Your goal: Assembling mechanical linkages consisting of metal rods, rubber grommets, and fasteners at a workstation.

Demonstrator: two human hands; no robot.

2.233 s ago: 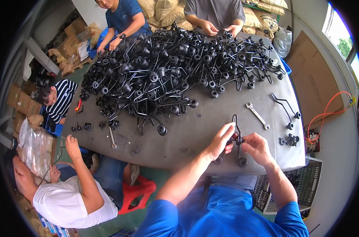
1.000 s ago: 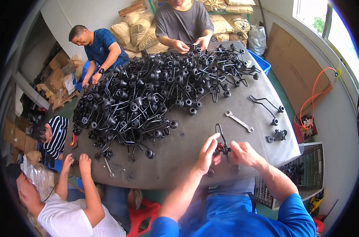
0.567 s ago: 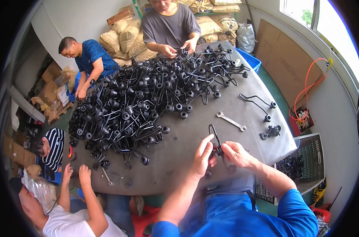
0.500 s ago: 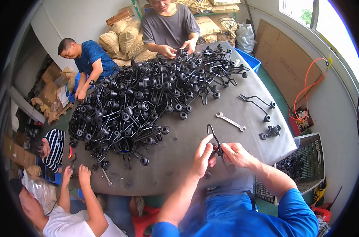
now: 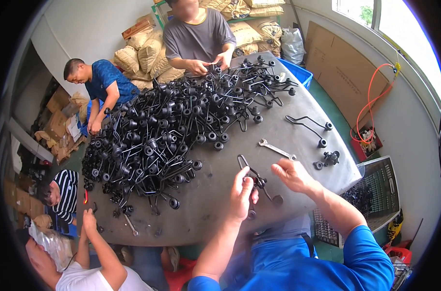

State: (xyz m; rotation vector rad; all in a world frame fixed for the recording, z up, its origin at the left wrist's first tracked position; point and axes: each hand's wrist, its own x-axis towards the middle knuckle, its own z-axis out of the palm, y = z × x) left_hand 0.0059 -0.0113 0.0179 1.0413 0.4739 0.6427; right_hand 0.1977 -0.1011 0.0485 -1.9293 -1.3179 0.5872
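Observation:
My left hand [image 5: 241,195] grips a black bent-rod bracket [image 5: 260,183] with round dark ends, near the table's front edge. The bracket's narrow loop points away from me and its round ends lie toward me. To its right, my right hand [image 5: 294,175] is raised just apart from it, its fingers curled together; whether something small is in them is hidden. Beyond the bracket lies an open-ended spanner [image 5: 277,149]. Another bent-rod bracket [image 5: 308,121] rests farther right, with a small black fitting [image 5: 331,157] and a black ring [image 5: 318,166] nearer me.
A large heap of black brackets [image 5: 157,126] covers the table's [image 5: 220,179] left and far parts. Co-workers handle pieces at the far side and left. A second spanner [image 5: 130,224] lies near the left worker. A grey crate [image 5: 392,186] stands below the right edge.
My right hand has come off the bracket and moved slightly up and right. My left hand keeps hold of it. The whole view has shifted a little.

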